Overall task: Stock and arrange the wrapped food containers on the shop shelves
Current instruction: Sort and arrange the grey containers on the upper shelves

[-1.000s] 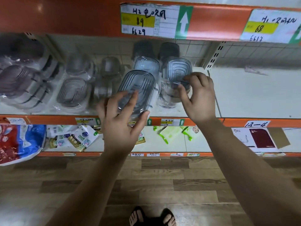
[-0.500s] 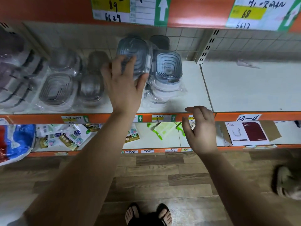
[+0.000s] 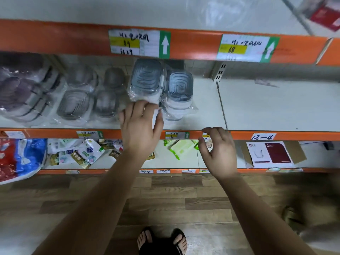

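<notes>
Seating the wrapped container stack (image 3: 146, 80) on the middle shelf (image 3: 206, 115) is, by my reading, the step in hand.

Stack: grey ribbed lid up, clear film round it, tilted with its far end toward the back wall. It stands just left of a 2nd wrapped stack (image 3: 180, 87), film against film as far as I can tell.

Left hand (image 3: 139, 126): fingers extended, tips against the stack's near end, thumb apart on the right. No curl round the pack is visible, so this reads as a push or a steadying touch, not a grip. Likely reason: squaring the pack into a row with its neighbour, lids facing the aisle.

Right hand (image 3: 219, 151): loosely curled, holds nothing, hangs in front of the orange edge strip (image 3: 276, 135), apart from the stock.

Further wrapped containers (image 3: 73, 105) lie to the left on the same shelf.

Risk: film looks slippery; a tilted pack may slide forward once released.
</notes>
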`<control>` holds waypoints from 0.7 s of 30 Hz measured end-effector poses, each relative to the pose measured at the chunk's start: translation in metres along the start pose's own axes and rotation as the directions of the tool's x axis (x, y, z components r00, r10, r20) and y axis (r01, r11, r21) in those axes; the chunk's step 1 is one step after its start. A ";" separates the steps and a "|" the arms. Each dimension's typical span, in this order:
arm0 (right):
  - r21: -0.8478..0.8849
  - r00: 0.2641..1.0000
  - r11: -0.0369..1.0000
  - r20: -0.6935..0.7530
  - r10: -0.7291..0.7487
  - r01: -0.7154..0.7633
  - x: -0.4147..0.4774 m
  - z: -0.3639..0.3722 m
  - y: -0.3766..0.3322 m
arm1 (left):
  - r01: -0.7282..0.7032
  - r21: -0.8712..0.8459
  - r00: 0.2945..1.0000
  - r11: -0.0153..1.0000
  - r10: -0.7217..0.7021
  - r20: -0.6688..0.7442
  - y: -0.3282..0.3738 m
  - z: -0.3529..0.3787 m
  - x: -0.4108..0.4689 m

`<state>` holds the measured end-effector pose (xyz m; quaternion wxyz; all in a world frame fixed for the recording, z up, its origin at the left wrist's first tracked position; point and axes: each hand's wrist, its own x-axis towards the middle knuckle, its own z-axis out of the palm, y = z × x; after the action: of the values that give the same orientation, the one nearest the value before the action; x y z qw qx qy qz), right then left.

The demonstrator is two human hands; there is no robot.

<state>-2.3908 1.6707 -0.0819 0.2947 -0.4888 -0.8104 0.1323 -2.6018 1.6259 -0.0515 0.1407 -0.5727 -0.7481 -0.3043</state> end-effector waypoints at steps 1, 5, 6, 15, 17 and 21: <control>-0.001 1.000 1.000 -0.002 -0.015 0.015 0.001 -0.008 -0.002 | -0.016 0.002 1.000 1.000 0.016 0.008 0.003 -0.006 -0.002; -0.016 0.997 0.998 -0.041 -0.063 0.063 0.006 -0.054 -0.016 | -0.082 0.008 0.995 0.997 0.081 0.055 0.019 -0.044 0.000; -0.012 0.996 0.997 -0.053 -0.070 0.070 0.007 -0.063 -0.018 | -0.083 0.014 0.995 0.996 0.082 0.058 0.022 -0.052 0.002; 0.057 0.976 0.982 -0.135 -0.169 0.178 0.036 -0.161 -0.049 | -0.101 0.010 0.995 0.995 0.101 -0.022 0.077 -0.129 0.042; 0.057 0.968 0.977 -0.163 -0.192 0.203 0.050 -0.175 -0.053 | -0.105 0.014 0.994 0.994 0.105 -0.030 0.086 -0.139 0.055; 0.040 0.945 0.963 -0.205 -0.254 0.268 0.082 -0.195 -0.058 | -0.112 0.065 0.992 0.992 0.115 -0.042 0.095 -0.153 0.084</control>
<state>-2.3424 1.7000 0.1299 0.4052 -0.3776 -0.8297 0.0701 -2.5591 1.6107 0.1421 0.1926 -0.6026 -0.7200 -0.2854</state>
